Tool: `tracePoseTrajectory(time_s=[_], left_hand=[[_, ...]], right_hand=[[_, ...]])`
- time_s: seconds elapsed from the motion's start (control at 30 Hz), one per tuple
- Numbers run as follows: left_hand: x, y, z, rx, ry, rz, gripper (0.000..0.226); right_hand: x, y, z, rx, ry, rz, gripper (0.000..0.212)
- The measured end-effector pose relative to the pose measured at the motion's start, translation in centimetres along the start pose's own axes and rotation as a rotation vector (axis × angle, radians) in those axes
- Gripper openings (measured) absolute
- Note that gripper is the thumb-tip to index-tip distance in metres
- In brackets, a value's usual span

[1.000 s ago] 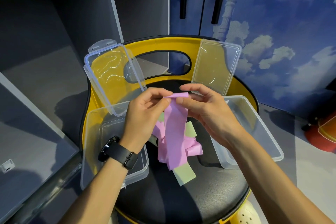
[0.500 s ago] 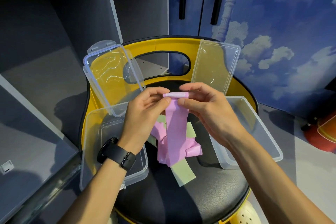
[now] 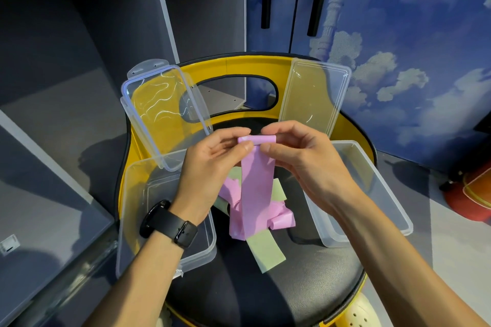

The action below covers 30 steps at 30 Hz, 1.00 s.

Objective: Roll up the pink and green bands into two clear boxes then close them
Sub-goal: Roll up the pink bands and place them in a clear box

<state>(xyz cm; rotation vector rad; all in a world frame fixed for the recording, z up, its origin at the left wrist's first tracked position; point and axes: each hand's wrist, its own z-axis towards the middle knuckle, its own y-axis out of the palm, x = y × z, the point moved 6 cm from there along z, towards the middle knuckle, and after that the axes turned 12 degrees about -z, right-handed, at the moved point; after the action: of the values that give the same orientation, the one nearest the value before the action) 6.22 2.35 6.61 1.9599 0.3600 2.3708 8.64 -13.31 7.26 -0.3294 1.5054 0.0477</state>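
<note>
Above the middle of the black chair seat [image 3: 265, 295] you've got the pink band [image 3: 256, 183] held up in both hands. Left hand [image 3: 210, 167] and right hand [image 3: 305, 162] each pinch an end of the small roll at the band's top edge, thumb and fingers curled round it. The unrolled length hangs straight down from the roll to a crumpled pink heap on the seat. Green band [image 3: 265, 251] lies flat on the seat under and beside that heap, one end sticking out toward you, another bit showing to the right of the hanging strip.

Left clear box [image 3: 127, 220] sits on the left part of the seat, below your left wrist, open, its lid [image 3: 162, 114] hinged up and leaning against the yellow chair back [image 3: 239, 66]. Right clear box [image 3: 385, 194] sits on the right edge of the seat, also open, its lid [image 3: 313, 95] propped against the chair back on the far right. No band in either box.

Black watch [image 3: 170, 223] on your left wrist
</note>
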Motion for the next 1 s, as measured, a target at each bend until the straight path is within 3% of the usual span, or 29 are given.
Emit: tracePoseTrajectory(time_s=[0.13,0.37,0.63,0.87,1.0], left_hand=[[0.35,-0.15,0.07,-0.01,0.02,-0.012,0.02],[-0.2,-0.11,-0.01,-0.038,-0.076,-0.11,0.031],[-0.3,-0.45,0.09,-0.024,-0.078,-0.08,0.02],[-0.46,0.0,-0.15,-0.077,-0.134,-0.132,0.031],[-0.63,-0.11,0.05,-0.024,-0.113,-0.061,0.023]], right_hand=[[0.41,0.2,-0.16,-0.026,0.082,0.017,0.02],[-0.17,0.15,-0.06,-0.006,0.024,0.077,0.011],[0.2,0.4,-0.16,-0.03,0.084,0.053,0.024],[-0.05,0.1,0.01,0.011,0.028,0.061,0.014],[-0.07,0.19,-0.03,0.008,-0.005,0.021,0.017]])
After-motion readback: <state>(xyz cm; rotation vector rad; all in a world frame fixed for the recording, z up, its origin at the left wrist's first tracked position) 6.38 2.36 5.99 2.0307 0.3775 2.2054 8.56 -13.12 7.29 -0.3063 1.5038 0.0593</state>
